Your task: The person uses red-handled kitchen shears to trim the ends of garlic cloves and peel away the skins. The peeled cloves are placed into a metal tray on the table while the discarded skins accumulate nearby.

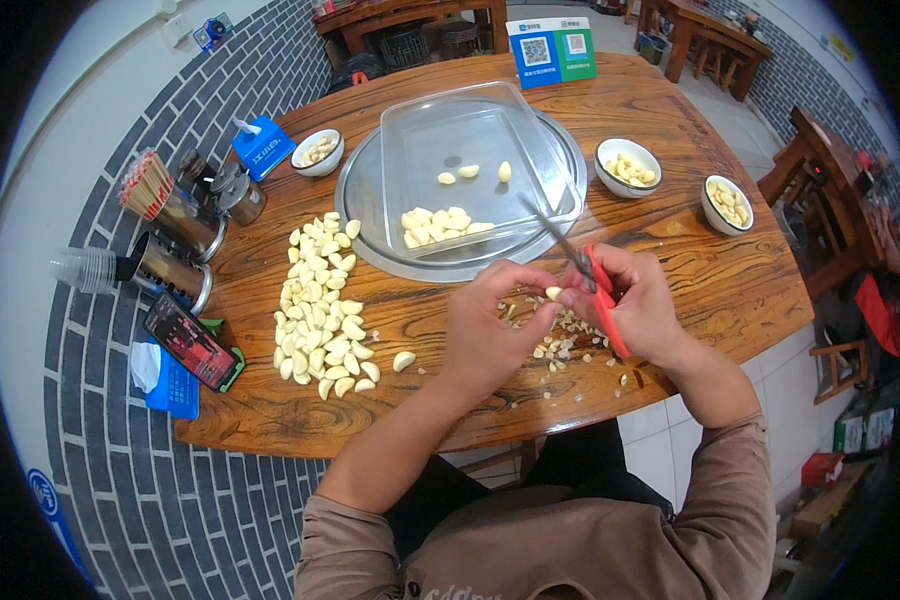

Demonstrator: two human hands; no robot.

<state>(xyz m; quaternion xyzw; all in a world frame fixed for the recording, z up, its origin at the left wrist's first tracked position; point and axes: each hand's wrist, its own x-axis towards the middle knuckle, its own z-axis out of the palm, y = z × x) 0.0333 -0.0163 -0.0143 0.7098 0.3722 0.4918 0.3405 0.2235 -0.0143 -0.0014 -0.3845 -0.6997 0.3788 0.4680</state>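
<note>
My left hand (493,319) holds a peeled garlic clove (553,293) between thumb and finger, and the fingertips of my right hand (634,300) are close against its other side. Red-handled scissors (606,304) are in my right hand, their blades pointing up and left over the rim of a clear plastic tray (457,101). Several peeled cloves (435,225) lie in the tray's near left corner, with a few farther back. The tray rests on a round metal platter (356,217). Trimmed garlic bits (559,349) are scattered beneath my hands. A large pile of peeled cloves (319,307) lies to the left.
White bowls of garlic stand at the back left (318,153) and right (628,168), (727,205) on the wooden table (450,420). Along the left edge are a phone on a stand (193,341), tissue packs (264,148), a chopstick holder (187,225) and stacked plastic cups (86,270). A payment sign (551,52) stands at the back.
</note>
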